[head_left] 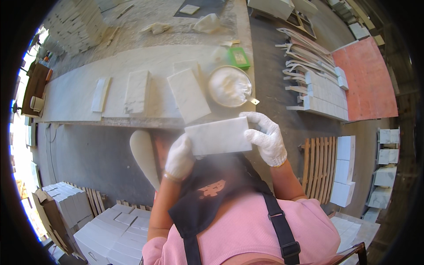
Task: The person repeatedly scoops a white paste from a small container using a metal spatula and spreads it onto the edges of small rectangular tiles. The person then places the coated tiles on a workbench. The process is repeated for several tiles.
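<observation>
Between my two gloved hands I hold a white, grey-veined marble tile (218, 137), just off the near edge of the bench. My left hand (180, 155), in a white knit glove, grips its left end. On the right end, my right hand (267, 138) has its thumb on the front and its fingers over the upper corner. A round tub of white powder or paste (227, 85) stands beyond the tile, with a flat tool handle (253, 100) poking out at its right rim. Another marble tile (189, 95) lies tilted on the bench, overlapping a second one beneath.
More tiles (137, 92) lie along the dusty bench (70, 95) to the left. A green box (239, 58) sits behind the tub. At the right are stacked white boxes with loose straps (324, 97) and a wooden pallet (319, 168). White cartons (117, 229) stand at lower left.
</observation>
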Demonstrator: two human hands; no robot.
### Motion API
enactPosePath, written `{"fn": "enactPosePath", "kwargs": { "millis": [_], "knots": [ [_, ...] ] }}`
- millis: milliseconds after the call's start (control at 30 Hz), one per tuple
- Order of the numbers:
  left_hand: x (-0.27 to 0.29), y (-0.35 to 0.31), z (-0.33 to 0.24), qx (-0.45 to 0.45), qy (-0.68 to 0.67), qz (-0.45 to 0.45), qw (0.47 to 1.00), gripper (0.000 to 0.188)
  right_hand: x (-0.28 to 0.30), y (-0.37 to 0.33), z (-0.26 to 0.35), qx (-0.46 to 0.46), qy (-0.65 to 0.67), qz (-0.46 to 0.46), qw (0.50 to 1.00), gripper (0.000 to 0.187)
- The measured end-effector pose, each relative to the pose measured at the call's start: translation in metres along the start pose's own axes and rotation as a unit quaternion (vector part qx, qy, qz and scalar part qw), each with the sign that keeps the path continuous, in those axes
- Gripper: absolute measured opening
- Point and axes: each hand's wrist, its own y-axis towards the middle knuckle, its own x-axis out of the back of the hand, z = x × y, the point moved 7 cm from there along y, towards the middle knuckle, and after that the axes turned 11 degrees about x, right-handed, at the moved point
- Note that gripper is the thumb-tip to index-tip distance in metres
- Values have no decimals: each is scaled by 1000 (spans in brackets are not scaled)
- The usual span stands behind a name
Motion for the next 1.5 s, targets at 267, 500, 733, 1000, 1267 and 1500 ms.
{"fn": "enactPosePath", "kwargs": {
  "millis": [267, 500, 733, 1000, 1267, 1500],
  "knots": [
    [3, -7, -25, -35, 79, -49, 995, 70, 7, 7, -17, -25, -10, -10, 1000, 50],
    [-29, -12, -48, -121, 47, -52, 990, 65, -26, 14, -29, -28, 137, 5, 990, 48],
    [-31, -13, -89, -144, 43, -130, 980, 51, -42, 17, -48, -84, 53, 49, 994, 32],
    [79, 25, -253, -170, 484, -369, 775, 60, -23, 25, -54, -81, 24, 25, 996, 25],
    [89, 61, -284, -47, 692, -422, 584, 74, -6, 29, -60, -86, -6, 10, 996, 26],
    [65, 69, -254, -8, 743, -438, 506, 87, -12, 36, -57, -70, 2, 32, 997, 27]
  ]
}}
